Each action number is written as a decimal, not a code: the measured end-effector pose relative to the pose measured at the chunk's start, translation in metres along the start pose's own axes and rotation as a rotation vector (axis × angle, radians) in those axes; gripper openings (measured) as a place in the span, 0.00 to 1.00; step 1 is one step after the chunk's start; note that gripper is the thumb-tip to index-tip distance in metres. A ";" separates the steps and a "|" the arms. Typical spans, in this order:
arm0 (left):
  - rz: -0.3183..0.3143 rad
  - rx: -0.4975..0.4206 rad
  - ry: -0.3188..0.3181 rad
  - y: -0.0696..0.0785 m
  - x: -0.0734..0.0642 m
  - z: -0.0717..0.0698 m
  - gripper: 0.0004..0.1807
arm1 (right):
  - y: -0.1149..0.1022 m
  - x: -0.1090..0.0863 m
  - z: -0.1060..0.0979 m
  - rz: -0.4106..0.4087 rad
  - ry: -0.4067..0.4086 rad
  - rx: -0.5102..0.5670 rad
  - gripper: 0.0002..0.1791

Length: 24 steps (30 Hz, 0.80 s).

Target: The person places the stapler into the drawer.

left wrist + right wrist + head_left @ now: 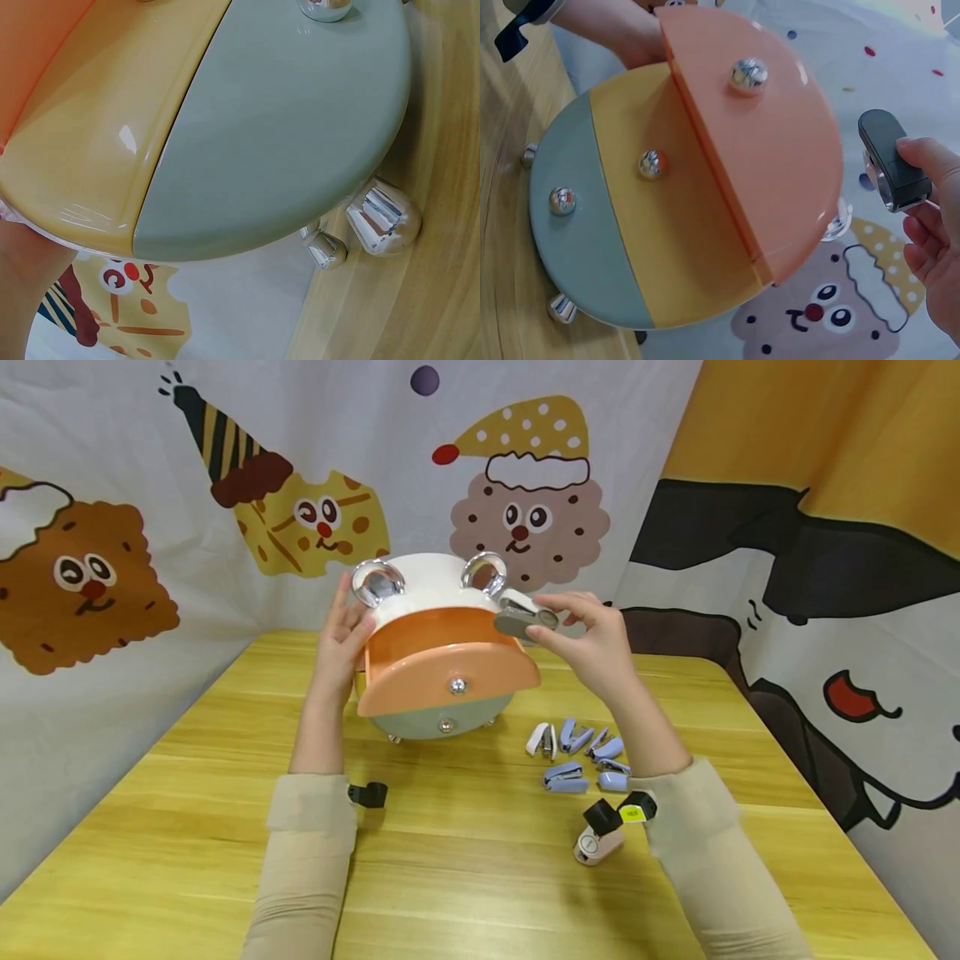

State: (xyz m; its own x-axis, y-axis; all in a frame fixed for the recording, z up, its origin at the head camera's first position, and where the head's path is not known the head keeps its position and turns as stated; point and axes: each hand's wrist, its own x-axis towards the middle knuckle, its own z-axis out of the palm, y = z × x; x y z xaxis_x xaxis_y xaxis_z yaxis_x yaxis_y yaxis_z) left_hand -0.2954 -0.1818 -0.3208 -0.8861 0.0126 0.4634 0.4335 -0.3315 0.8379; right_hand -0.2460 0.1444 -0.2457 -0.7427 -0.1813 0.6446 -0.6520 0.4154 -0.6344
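A round drawer box shaped like an alarm clock has a white shell, two silver rings on top and silver feet. Its orange top drawer is pulled out; the yellow drawer and grey-green drawer below are closed. My left hand rests against the box's left side, thumb by the drawer's edge. With thumb and fingers, my right hand pinches a small white and grey stapler at the drawer's right end. In the right wrist view the stapler's dark grey side shows. The drawer's floor is hidden.
Several blue mini staplers lie on the wooden table right of the box, beside a white stapler. Nearer me, a pink stapler is partly covered by the right wrist camera. A cartoon-printed curtain hangs behind.
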 end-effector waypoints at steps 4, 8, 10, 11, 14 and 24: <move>0.005 -0.006 -0.004 0.000 0.000 -0.001 0.37 | 0.007 0.007 0.007 0.061 -0.063 -0.020 0.20; 0.002 -0.008 -0.005 0.000 0.000 -0.001 0.37 | 0.010 0.012 0.014 0.113 -0.110 -0.001 0.20; 0.000 -0.007 -0.004 0.000 0.000 -0.001 0.37 | 0.011 0.013 0.017 0.128 -0.119 0.005 0.20; -0.001 -0.008 -0.003 0.000 -0.001 -0.001 0.37 | 0.011 0.014 0.019 0.135 -0.120 0.010 0.20; 0.002 -0.001 0.000 0.000 -0.001 -0.001 0.37 | 0.013 0.015 0.023 0.142 -0.120 0.020 0.20; -0.004 -0.010 -0.009 0.000 -0.001 0.000 0.36 | 0.009 0.010 0.023 0.098 -0.102 0.066 0.19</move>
State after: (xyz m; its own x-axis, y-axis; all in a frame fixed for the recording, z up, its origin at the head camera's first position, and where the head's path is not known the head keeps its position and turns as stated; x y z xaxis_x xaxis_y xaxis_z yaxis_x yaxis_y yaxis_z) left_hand -0.2941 -0.1823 -0.3213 -0.8862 0.0223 0.4628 0.4284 -0.3412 0.8367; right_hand -0.2632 0.1256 -0.2551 -0.8125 -0.2338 0.5340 -0.5821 0.3762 -0.7209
